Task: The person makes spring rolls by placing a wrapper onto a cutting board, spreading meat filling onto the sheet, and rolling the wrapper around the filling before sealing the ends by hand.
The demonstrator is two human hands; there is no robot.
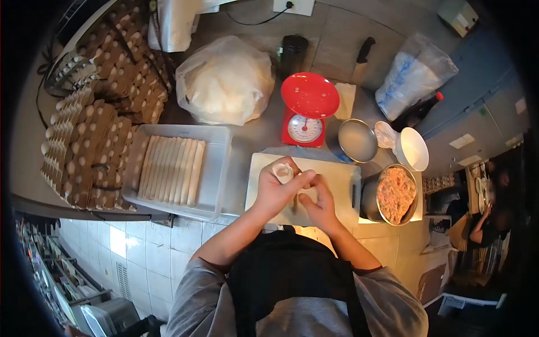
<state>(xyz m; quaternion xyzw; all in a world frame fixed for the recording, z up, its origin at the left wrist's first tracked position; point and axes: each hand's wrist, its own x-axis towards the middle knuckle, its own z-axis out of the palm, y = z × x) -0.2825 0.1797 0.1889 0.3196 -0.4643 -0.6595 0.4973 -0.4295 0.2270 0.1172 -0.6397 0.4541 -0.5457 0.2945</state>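
My left hand [272, 194] is closed around a pale wrapper roll [282, 173], whose round whitish end shows at the top of the fist. Close against it, my right hand [320, 203] has its fingers curled in. A thin brownish strip shows between the hands, too small to name. Both hands are over a cream cutting board [259, 168]. To the left, a clear plastic tub [216, 168] holds several long pale rolls [174, 171] side by side. On the right stands a metal pot [370, 199] of orange-pink minced filling [397, 194].
Behind the board stands a red kitchen scale [305, 129]. A metal bowl [357, 140] and a white bowl [414, 149] sit right of it. A plastic bag of pale sheets [224, 84] lies behind the tub. Stacked egg trays [90, 151] fill the left. Another person [480, 230] is far right.
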